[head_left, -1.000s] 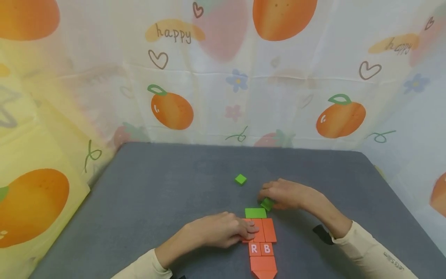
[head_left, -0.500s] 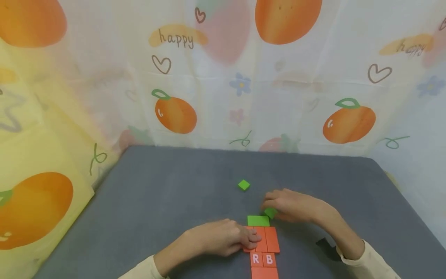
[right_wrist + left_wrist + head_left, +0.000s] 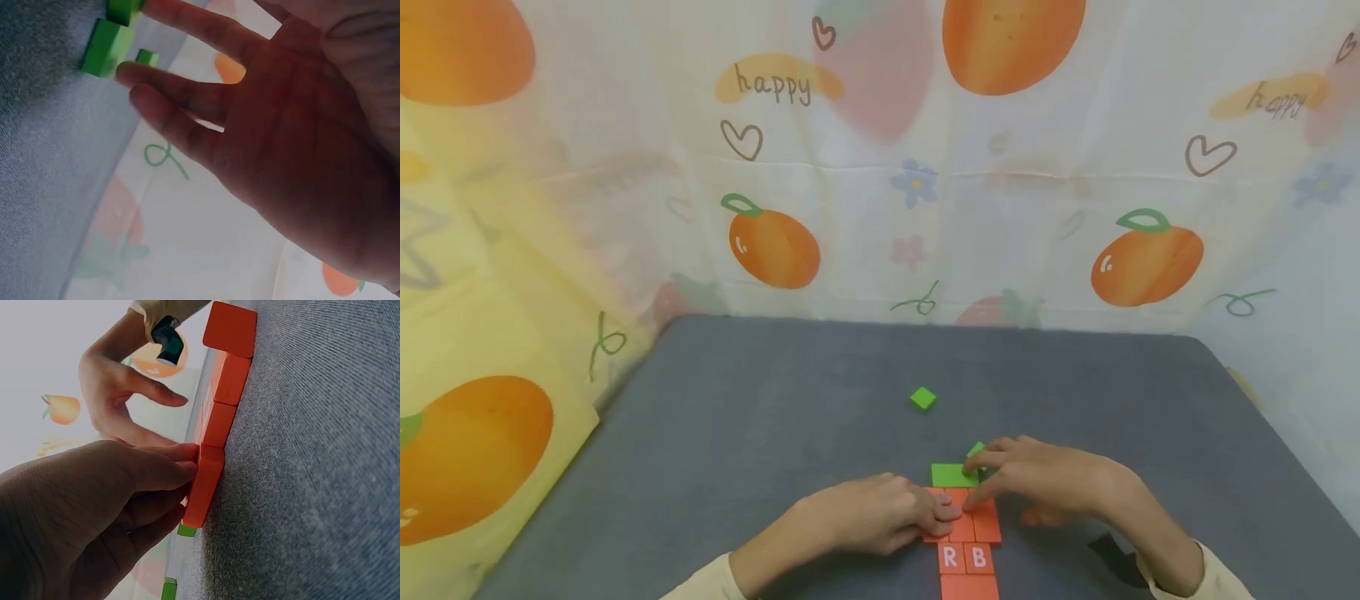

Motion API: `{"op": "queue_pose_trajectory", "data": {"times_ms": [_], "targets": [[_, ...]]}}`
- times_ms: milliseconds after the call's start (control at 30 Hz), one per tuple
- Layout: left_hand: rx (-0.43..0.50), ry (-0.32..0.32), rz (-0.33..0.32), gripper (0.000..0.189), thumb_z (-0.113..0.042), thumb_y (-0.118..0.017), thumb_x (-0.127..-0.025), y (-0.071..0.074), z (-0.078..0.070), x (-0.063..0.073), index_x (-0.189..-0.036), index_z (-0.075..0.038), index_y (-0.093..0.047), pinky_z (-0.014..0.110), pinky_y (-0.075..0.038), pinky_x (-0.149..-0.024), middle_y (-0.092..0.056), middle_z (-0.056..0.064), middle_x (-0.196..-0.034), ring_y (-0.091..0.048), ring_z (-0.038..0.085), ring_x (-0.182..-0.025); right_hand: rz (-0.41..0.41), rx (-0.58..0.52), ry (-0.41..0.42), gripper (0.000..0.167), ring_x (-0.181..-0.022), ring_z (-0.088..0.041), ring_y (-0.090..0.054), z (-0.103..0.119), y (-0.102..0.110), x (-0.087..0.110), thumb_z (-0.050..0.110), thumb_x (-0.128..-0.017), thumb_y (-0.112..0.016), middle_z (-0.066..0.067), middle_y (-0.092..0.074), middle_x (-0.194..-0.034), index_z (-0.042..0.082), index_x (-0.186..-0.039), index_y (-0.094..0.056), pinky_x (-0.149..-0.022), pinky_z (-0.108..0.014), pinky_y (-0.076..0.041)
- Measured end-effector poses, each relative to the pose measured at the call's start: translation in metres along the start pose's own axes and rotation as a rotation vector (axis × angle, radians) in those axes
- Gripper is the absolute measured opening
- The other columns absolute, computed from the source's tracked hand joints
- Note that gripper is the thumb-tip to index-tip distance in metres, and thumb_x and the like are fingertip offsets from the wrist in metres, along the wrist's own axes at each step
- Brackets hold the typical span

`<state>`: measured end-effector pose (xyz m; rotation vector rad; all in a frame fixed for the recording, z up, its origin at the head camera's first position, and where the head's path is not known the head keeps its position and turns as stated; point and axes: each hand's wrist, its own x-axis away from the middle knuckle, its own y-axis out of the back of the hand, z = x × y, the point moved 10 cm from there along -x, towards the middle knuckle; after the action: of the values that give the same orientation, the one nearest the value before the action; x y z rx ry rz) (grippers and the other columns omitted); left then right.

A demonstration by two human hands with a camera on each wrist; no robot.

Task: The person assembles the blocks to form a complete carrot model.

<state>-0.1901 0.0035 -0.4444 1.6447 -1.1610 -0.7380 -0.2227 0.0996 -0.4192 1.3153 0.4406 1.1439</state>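
My left hand (image 3: 880, 512) rests its fingertips on the tops of upright orange blocks (image 3: 988, 523). In the left wrist view, thumb and fingers touch the upper side of an orange block (image 3: 207, 487). My right hand (image 3: 1060, 479) is spread, with one fingertip at the flat green block (image 3: 949, 476) and another over the orange blocks. A small green block (image 3: 978, 448), partly hidden by a finger, sits tilted at the flat block's far right corner. In the right wrist view, straight fingers reach to green blocks (image 3: 109, 49); none is gripped.
Another green block (image 3: 922, 399) lies alone farther back on the grey table (image 3: 760, 400). Orange tiles lettered R (image 3: 951, 557) and B (image 3: 979, 557) continue the row toward me. A fruit-print curtain (image 3: 865, 217) stands behind.
My right hand has come nearer and its fingers have spread. The small green block it held now lies by the flat green one. My left hand stays on the orange blocks.
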Motion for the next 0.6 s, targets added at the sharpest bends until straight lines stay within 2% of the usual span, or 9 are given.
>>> {"op": "queue_pose_trajectory", "data": {"times_ms": [367, 500, 600], "targets": [[-0.051, -0.028, -0.029, 0.029, -0.011, -0.063, -0.104, 0.000, -0.002, -0.001, -0.129, -0.019, -0.076, 0.020, -0.050, -0.110, -0.064, -0.006, -0.146, -0.056, 0.002, -0.140, 0.062, -0.016, -0.098, 0.072, -0.141, -0.020, -0.054, -0.002, -0.007, -0.004, 0.004, -0.078, -0.090, 0.010, -0.057, -0.149, 0.048, -0.130, -0.069, -0.108, -0.055, -0.048], [-0.153, -0.056, -0.065, 0.030, -0.012, -0.064, -0.103, 0.001, -0.007, -0.002, -0.130, -0.017, -0.075, 0.022, -0.052, -0.109, -0.067, -0.005, -0.143, -0.061, 0.004, -0.135, 0.053, -0.005, -0.115, 0.070, -0.143, -0.021, -0.053, -0.002, -0.005, -0.005, 0.003, -0.078, -0.089, 0.007, -0.059, -0.149, 0.046, -0.130, -0.071, -0.111, -0.056, -0.047], [-0.251, -0.099, -0.114, 0.029, -0.014, -0.064, -0.103, 0.004, -0.013, -0.003, -0.130, -0.018, -0.076, 0.024, -0.053, -0.106, -0.070, -0.007, -0.141, -0.066, 0.005, -0.128, 0.047, -0.003, -0.126, 0.070, -0.144, -0.022, -0.054, -0.002, -0.004, -0.004, 0.002, -0.077, -0.089, 0.006, -0.060, -0.149, 0.044, -0.130, -0.072, -0.111, -0.056, -0.047]]}}
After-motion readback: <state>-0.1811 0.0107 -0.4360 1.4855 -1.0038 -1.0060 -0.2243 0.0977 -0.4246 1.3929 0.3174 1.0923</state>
